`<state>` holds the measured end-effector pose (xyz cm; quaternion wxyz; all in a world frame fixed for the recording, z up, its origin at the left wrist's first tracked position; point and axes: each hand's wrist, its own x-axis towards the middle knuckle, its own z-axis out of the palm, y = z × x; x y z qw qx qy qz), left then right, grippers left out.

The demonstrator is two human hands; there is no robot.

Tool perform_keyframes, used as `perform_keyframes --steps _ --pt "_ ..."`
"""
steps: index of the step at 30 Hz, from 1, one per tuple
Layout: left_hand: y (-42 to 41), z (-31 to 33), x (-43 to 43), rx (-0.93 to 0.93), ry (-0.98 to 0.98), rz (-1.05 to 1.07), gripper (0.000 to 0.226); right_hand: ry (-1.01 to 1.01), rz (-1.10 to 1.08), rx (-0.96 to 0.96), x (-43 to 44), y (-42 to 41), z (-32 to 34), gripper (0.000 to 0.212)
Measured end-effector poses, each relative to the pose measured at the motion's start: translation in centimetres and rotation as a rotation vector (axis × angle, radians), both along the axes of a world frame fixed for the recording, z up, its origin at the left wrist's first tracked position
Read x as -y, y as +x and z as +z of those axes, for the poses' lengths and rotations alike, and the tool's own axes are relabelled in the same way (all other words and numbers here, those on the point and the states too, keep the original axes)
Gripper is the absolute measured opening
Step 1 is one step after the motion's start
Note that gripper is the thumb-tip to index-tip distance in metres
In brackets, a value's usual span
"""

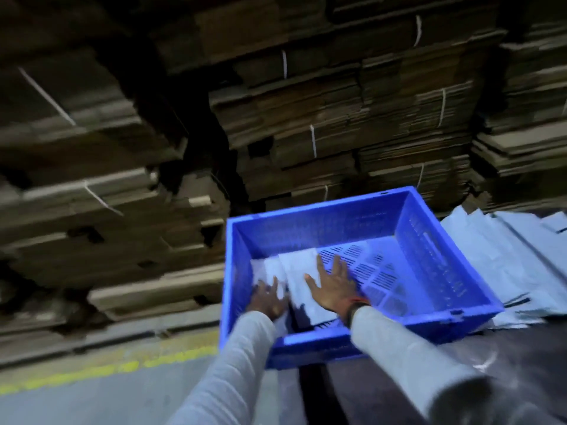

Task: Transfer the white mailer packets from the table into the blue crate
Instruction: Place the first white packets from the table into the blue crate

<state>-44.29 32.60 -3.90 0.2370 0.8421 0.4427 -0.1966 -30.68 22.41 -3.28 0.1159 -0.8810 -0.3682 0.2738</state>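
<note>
Down at the table corner: one blue crate [408,210], sat a bit skewed, near corner poking past the table [521,363] edge.
Crate count: just 1, slotted floor, perforated walls, right half of the floor bare.
Hands: 2, both inside the crate, both in pale grey sleeves [399,342].
Left hand [267,299]: low in the crate's left corner, on the packets, looks curled around them but too blurry to call the grip for sure.
Right hand [333,285]: flat, fingers spread, palm down, pressing on the packets, not gripping anything.
Wrist: dark band plus a red thread [357,300] on the right one.
Packets in crate [296,271]: roughly 3 or 4 white ones, overlapping along the left side, exact number lost in the blur.
Packets on table [503,250]: messy white heap right of the crate, several, tucked partly under the crate's right edge, can't count them.
Behind: big wall of flattened cardboard stacks [306,118], bundled with white string, at least 7 ties visible.
Floor [92,403]: grey, with 1 worn yellow line [107,369] running left of the table.
In the way: crate's near wall hides the near ends of the packets, and both forearms cross over that rim.
</note>
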Motion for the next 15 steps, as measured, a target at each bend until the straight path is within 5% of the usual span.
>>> perform_keyframes --steps 15 --pt "-0.3 0.4 1.5 0.147 0.115 0.169 0.072 0.08 0.077 0.139 3.9 -1.2 6.3 0.067"
